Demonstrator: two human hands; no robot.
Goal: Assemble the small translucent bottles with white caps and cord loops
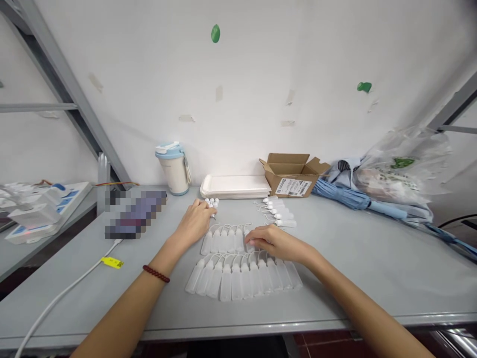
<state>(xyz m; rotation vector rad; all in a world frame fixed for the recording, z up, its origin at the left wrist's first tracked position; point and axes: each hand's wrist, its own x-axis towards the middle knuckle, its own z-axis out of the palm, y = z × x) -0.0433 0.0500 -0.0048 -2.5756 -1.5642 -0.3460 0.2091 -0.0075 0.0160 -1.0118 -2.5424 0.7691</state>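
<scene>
Small translucent plastic dropper bottles lie in two rows on the grey table (354, 278): a near row (242, 276) of several and a far row (223, 239) of several. My right hand (274, 242) rests at the right end of the far row, fingers curled on a bottle there. My left hand (196, 221) reaches to a cluster of small white caps (212, 202); its fingers are bent over them and what they hold is hidden. Several more capped bottles (279, 211) lie further back on the right.
A blue-and-white jug (174, 169), a stack of white trays (234, 186) and an open cardboard box (292, 175) stand along the wall. A blue umbrella (357, 199) and a plastic bag (402, 166) lie right. A blurred phone (134, 214) with white cable lies left.
</scene>
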